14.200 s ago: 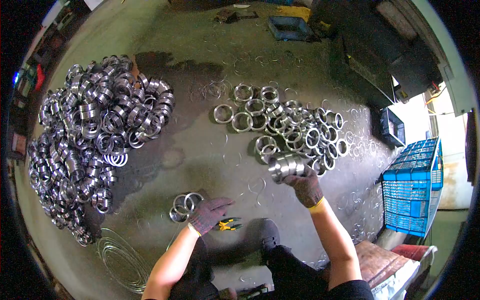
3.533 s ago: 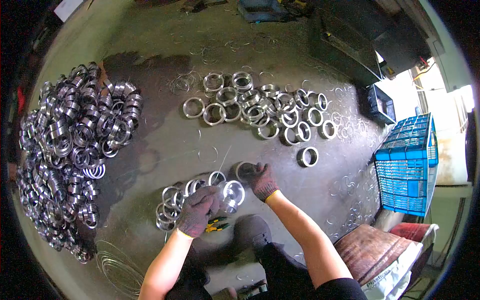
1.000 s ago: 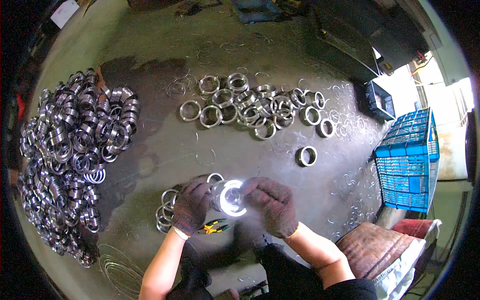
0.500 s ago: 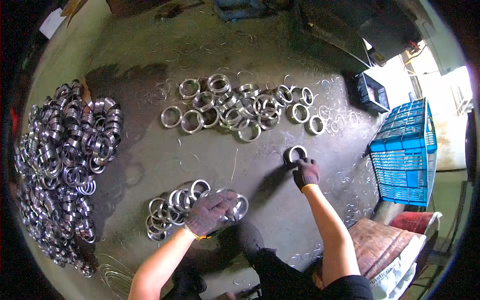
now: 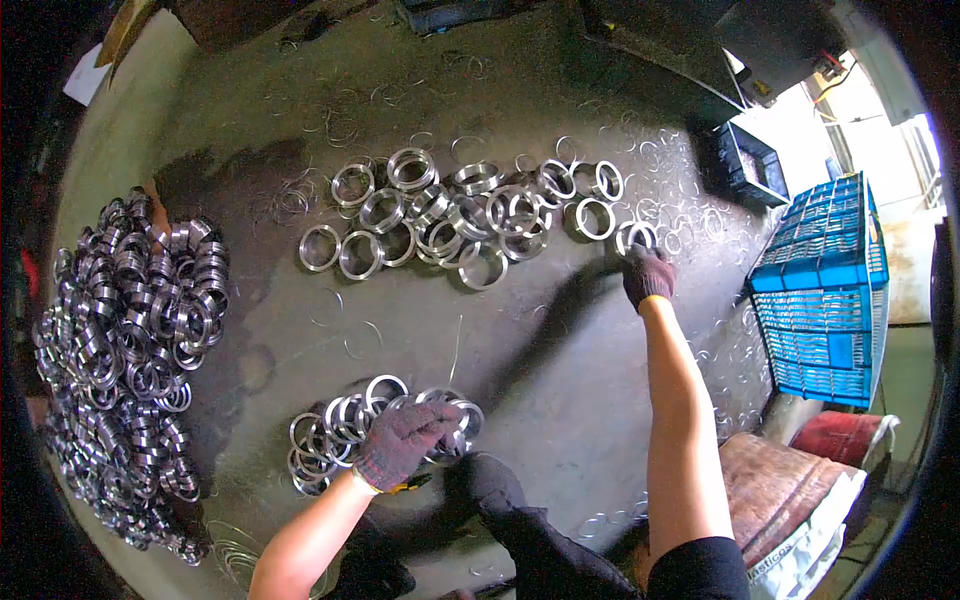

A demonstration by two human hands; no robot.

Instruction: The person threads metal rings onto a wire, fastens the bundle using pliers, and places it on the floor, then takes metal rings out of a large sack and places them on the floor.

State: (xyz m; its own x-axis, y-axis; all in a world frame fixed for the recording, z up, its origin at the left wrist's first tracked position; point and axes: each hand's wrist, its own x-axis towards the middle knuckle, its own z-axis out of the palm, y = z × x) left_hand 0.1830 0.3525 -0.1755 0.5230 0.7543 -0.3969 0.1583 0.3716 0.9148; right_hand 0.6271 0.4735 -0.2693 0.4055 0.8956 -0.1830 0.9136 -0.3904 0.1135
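Both of my hands wear dark knitted gloves. My right hand (image 5: 650, 276) reaches out to the right end of the far ring group, its fingers closed on a shiny metal ring (image 5: 636, 236). Whether a second ring lies under that one, I cannot tell. My left hand (image 5: 405, 442) hovers over the near cluster of metal rings (image 5: 340, 418), close to my knee. Its fingers are curled together by the ring at the cluster's right end; what they grip, if anything, is hidden. Several wide metal rings (image 5: 482, 266) lie spread on the floor ahead.
A tall heap of metal rings (image 5: 130, 340) stands at the left. Thin wire-like hoops (image 5: 680, 225) litter the floor. To the right are a blue plastic crate (image 5: 815, 290), a dark bin (image 5: 752, 165) and a brown-and-white sack (image 5: 790, 500).
My right hand has moved forward and slightly right with the ring, up to the end of the far group. The left hand stays over the near cluster. The view has shifted a little.
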